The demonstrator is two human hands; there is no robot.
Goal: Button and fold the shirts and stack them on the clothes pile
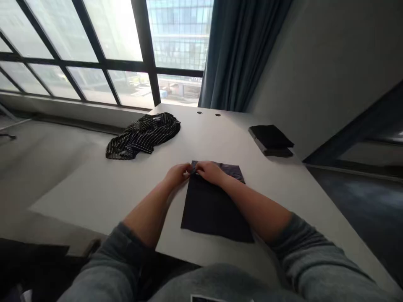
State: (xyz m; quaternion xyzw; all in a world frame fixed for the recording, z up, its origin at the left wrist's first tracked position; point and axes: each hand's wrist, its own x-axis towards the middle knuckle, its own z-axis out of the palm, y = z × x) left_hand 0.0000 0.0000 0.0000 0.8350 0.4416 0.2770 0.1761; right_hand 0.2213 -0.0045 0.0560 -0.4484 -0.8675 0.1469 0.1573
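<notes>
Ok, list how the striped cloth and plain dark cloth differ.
The striped cloth lies crumpled; the dark cloth lies mostly flat. The striped cloth has pale stripes; the dark cloth looks plain. The left hand and right hand are at the dark cloth, away from the striped cloth. Both lie on the white table.

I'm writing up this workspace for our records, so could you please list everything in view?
Dark cloth: one, near-black, table's near part, under the hands
Striped garment: one, black with pale stripes, table's left side, crumpled
Folded pile: one, black on top, table's right edge
Table: one, white, centre
Round fittings: two, dark, table's far end
Window: one, dark-framed, panes uncounted, behind
Curtain: one, blue, right of window
Wall: one, grey, right
Floor: one, grey, left
Sleeves: two, grey, bottom
Left hand, right hand: one each, bare, at the cloth's far left corner
</notes>
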